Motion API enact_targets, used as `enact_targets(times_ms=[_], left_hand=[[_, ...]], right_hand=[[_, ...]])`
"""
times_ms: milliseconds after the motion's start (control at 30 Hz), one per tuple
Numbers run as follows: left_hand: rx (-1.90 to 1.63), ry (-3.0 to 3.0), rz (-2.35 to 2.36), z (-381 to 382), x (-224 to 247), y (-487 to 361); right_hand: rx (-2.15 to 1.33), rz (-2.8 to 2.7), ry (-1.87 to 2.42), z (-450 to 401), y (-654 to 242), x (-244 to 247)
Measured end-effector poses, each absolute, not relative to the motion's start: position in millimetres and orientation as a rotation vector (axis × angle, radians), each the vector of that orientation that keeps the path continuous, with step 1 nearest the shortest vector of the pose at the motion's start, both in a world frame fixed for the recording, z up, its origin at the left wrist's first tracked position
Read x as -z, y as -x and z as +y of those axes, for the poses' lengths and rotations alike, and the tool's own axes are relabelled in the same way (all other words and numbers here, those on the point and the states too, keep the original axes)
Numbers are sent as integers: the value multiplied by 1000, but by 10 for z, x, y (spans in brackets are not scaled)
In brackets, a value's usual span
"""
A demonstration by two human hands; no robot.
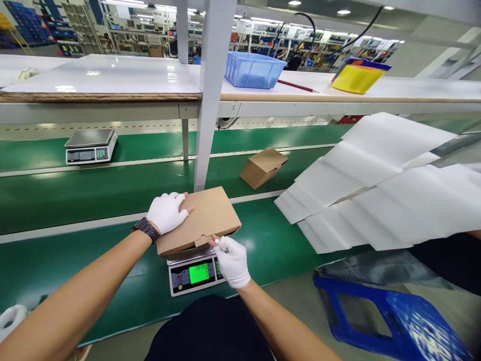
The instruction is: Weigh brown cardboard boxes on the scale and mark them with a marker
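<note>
A flat brown cardboard box (210, 215) lies on a small weighing scale (193, 274) whose green display is lit. My left hand (166, 212), in a white glove, rests flat on the box's left top corner. My right hand (232, 260), also gloved, pinches the box's near front edge at the flap. Both hands touch the box. A dark watch sits on my left wrist.
A second, smaller cardboard box (263, 166) lies tilted on the green conveyor belt (93, 195) beyond. Another scale (90, 146) stands far left. White flat sheets (376, 190) pile at right. A blue stool (394, 321) is lower right. A grey post (210, 95) rises ahead.
</note>
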State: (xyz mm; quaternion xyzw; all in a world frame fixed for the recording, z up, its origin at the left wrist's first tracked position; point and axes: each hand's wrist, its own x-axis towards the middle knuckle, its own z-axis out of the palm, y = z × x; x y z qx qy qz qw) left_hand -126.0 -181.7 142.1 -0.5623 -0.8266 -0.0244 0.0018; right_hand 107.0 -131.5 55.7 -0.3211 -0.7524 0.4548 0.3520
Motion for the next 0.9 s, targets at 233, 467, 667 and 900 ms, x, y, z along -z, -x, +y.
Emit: enact_targets(times_ms=[233, 467, 667, 900], left_hand=[[-20, 1975, -2560, -1842, -1540, 1138], [-146, 2015, -2605, -1790, -1607, 924], [-230, 2037, -2615, -1743, -1723, 895], [-366, 1991, -2702, -1670, -1779, 818]], right_hand=[[-1058, -1953, 678, -1276, -1077, -572], [-814, -2106, 450, -1162, -1163, -551], [-328, -2322, 255, -1013, -1237, -648], [-239, -2369, 257, -1004, -1217, -735]])
